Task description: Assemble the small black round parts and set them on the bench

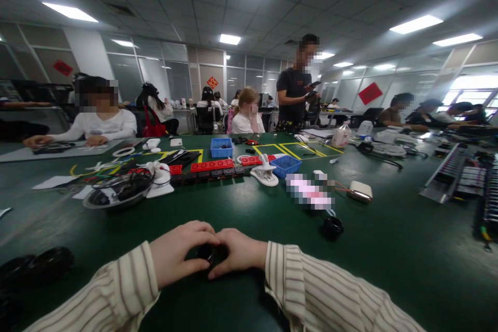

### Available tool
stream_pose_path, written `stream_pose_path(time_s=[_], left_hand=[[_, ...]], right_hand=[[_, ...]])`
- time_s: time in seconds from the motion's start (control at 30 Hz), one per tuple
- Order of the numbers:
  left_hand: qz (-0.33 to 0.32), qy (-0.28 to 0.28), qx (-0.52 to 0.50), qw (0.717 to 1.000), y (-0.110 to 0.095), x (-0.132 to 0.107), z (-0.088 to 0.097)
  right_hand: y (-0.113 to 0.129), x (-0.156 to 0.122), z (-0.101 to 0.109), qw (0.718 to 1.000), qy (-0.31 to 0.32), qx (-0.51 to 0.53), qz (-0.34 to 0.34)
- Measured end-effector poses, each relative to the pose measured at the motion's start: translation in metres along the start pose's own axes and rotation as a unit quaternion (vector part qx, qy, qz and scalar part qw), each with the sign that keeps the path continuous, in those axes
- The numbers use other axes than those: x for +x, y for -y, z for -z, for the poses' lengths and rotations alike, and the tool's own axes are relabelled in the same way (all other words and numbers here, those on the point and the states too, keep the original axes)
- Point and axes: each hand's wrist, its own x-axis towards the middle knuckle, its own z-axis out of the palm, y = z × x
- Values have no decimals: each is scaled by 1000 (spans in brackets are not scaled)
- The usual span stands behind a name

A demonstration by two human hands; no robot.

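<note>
My left hand (179,251) and my right hand (241,251) meet at the near edge of the green table (389,249). Both curl round a small black round part (208,254), which shows only between the fingers. Striped sleeves cover both forearms. A similar black round part (333,226) lies on the table to the right, apart from my hands. Further black round parts (37,264) lie at the near left.
Red and black power strips (212,168), two blue bins (221,147), a white clamp (265,172), a bowl of cables (116,192) and a small white box (360,191) sit mid-table. Keyboards (459,174) lie at the right. Several people sit or stand around.
</note>
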Motion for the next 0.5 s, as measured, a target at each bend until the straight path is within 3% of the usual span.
stream_pose_path(time_s=[0.17,0.33,0.5], left_hand=[[-10,49,-33,998,10,-1,4],[15,60,-23,998,12,3,4],[117,22,41,992,-3,6,-4]], right_hand=[[-1,1,1,1000,14,-23,11],[0,2,-2,999,10,-48,-15],[4,2,-8,995,-25,-50,-77]])
